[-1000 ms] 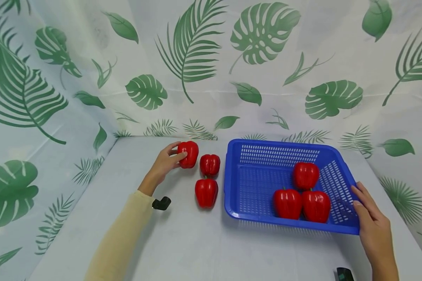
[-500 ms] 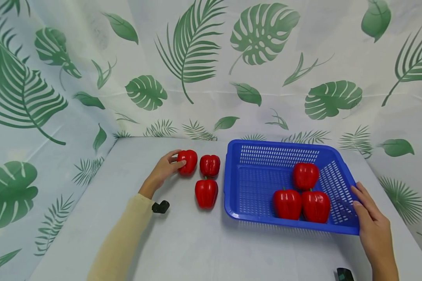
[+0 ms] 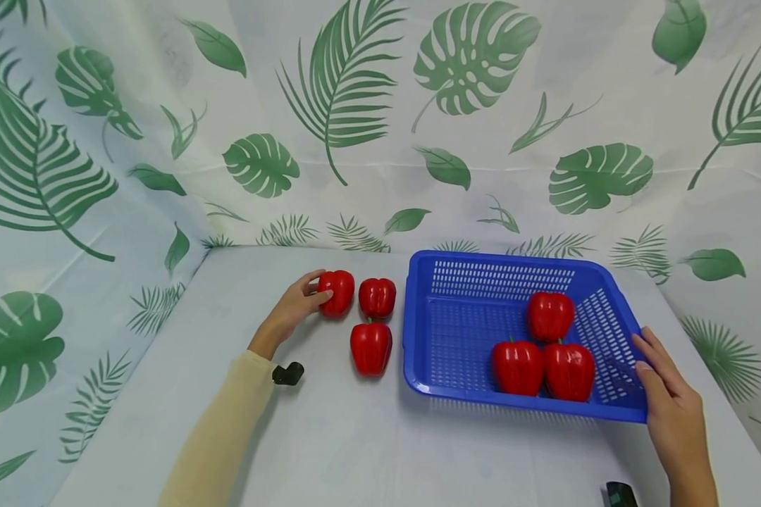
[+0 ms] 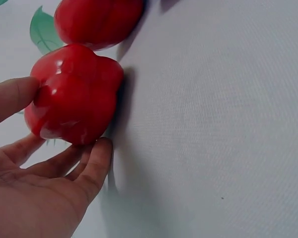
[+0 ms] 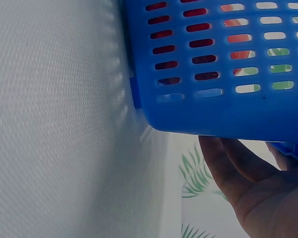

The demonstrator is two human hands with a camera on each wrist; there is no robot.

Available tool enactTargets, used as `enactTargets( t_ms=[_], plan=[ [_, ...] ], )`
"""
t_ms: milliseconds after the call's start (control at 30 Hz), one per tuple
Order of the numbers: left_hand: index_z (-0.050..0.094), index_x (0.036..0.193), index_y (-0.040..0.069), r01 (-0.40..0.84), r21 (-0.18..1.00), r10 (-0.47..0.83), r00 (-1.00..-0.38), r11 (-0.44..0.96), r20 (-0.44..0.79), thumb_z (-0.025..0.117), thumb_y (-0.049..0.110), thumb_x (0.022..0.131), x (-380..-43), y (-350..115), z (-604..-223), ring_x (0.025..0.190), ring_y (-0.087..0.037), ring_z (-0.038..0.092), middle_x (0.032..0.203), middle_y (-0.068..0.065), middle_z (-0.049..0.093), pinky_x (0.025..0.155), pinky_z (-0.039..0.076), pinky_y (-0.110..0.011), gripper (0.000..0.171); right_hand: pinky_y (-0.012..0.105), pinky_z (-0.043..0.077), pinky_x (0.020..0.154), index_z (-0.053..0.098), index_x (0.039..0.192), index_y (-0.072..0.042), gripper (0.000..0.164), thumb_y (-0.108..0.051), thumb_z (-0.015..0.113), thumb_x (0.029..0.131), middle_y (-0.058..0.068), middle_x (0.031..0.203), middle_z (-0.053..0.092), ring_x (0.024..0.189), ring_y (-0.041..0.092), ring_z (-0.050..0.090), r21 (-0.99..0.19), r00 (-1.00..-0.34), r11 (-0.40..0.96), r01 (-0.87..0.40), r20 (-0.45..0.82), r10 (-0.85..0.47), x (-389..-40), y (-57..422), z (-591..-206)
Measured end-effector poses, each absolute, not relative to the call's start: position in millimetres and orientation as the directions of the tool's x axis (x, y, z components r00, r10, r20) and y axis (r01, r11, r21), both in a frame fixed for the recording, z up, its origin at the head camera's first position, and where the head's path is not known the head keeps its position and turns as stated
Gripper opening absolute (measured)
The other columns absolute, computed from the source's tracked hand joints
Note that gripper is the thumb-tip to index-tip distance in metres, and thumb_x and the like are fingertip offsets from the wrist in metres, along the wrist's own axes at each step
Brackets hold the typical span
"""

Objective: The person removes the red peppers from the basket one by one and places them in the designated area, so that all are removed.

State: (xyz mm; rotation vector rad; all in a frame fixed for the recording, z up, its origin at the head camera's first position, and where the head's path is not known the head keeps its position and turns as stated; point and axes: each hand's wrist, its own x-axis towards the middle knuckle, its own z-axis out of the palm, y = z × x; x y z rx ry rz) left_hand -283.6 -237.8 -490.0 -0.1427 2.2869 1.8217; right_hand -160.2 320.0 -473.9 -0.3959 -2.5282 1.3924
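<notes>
In the head view my left hand (image 3: 294,308) holds a red bell pepper (image 3: 337,293) by its left side, at the back of the table. The left wrist view shows the thumb on one side of this bell pepper (image 4: 74,94) and the fingertips on the other. Two more red bell peppers stand close by: one (image 3: 377,298) just right of it, one (image 3: 370,349) nearer the front. A blue plastic basket (image 3: 456,331) has several slots in its walls and three red bell peppers (image 3: 550,317) in its right half. My right hand (image 3: 675,415) grips the basket's right end.
White cloth covers the table (image 3: 355,443), and a leaf-printed curtain (image 3: 368,197) rises behind it and at both sides. A black device (image 3: 288,373) sits at my left wrist, and another black piece (image 3: 621,493) shows near the right wrist.
My left hand has brought its bell pepper a little toward the front, level with the bell pepper beside it, then stayed there. The right hand and basket have stayed put.
</notes>
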Motion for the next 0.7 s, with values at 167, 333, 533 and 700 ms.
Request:
enactTargets(
  t_ms=[167, 333, 533, 700],
  plan=[
    [0.034, 0.168, 0.010, -0.209, 0.954, 0.061, -0.972, 0.217, -0.226, 0.062, 0.018, 0.108, -283.7, -238.0, -489.6, 0.146, -0.042, 0.043, 0.163, -0.025, 0.039, 0.118, 0.042, -0.053, 0.066, 0.041, 0.011, 0.128, 0.038, 0.167, -0.020, 0.051, -0.031, 0.035, 0.117, -0.022, 0.172, 0.021, 0.159, 0.002, 0.011, -0.851, -0.937, 0.511, 0.122, 0.070, 0.341, -159.8, 319.6, -473.4],
    [0.034, 0.168, 0.011, -0.218, 0.948, 0.035, -0.972, 0.231, -0.233, 0.062, 0.023, 0.108, -282.8, -238.2, -488.1, 0.148, -0.041, 0.041, 0.164, -0.024, 0.039, 0.119, 0.041, -0.054, 0.067, 0.040, 0.011, 0.128, 0.038, 0.167, -0.018, 0.051, -0.031, 0.036, 0.117, -0.020, 0.173, 0.021, 0.159, 0.003, 0.012, -0.850, -0.936, 0.514, 0.118, 0.078, 0.344, -159.4, 319.0, -474.0],
    [0.030, 0.169, 0.011, -0.217, 0.954, -0.003, -0.975, 0.207, -0.221, 0.060, 0.028, 0.110, -281.7, -238.9, -483.6, 0.150, -0.039, 0.040, 0.168, -0.022, 0.035, 0.120, 0.040, -0.053, 0.068, 0.040, 0.012, 0.128, 0.038, 0.167, -0.017, 0.052, -0.030, 0.036, 0.117, -0.019, 0.173, 0.021, 0.159, 0.004, 0.012, -0.848, -0.936, 0.517, 0.117, 0.080, 0.342, -159.3, 319.4, -474.7],
    [0.028, 0.170, 0.012, -0.190, 0.961, -0.040, -0.982, 0.201, -0.186, 0.056, 0.030, 0.111, -282.1, -237.8, -478.9, 0.155, -0.037, 0.034, 0.171, -0.021, 0.031, 0.122, 0.036, -0.054, 0.068, 0.040, 0.013, 0.128, 0.038, 0.167, -0.020, 0.052, -0.032, 0.036, 0.117, -0.021, 0.172, 0.021, 0.159, 0.004, 0.012, -0.848, -0.936, 0.516, 0.117, 0.079, 0.342, -159.5, 319.9, -474.8]
  ],
)
